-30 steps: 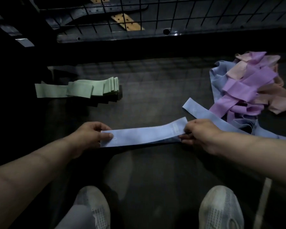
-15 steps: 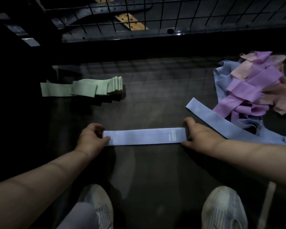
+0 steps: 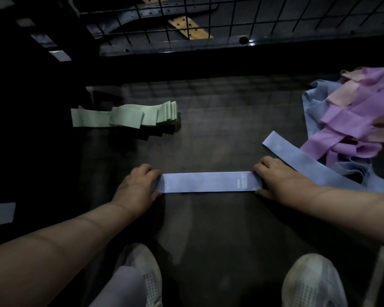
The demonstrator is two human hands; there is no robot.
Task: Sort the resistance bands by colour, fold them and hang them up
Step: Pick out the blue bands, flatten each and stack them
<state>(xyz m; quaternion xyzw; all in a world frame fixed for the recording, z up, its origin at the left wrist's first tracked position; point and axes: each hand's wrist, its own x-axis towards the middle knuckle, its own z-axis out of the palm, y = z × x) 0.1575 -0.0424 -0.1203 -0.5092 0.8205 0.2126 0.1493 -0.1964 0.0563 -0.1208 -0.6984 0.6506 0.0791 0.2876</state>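
A light blue resistance band (image 3: pixel 208 182) lies flat and straight on the dark floor in front of me. My left hand (image 3: pixel 138 188) presses its left end and my right hand (image 3: pixel 279 181) holds its right end. A stack of folded green bands (image 3: pixel 129 115) sits at the far left. A tangled heap of purple, pink and blue bands (image 3: pixel 359 122) lies at the right. A second blue band (image 3: pixel 297 156) stretches from that heap to behind my right hand.
A black wire grid panel (image 3: pixel 208 18) stands across the back with a dark ledge below it. My two white shoes (image 3: pixel 142 278) are at the bottom of the view. A pale strip (image 3: pixel 0 213) lies at the left edge.
The blue band was lifted and slanted a second ago; both hands have lowered it and laid it flat and level on the floor. The view has tilted slightly.
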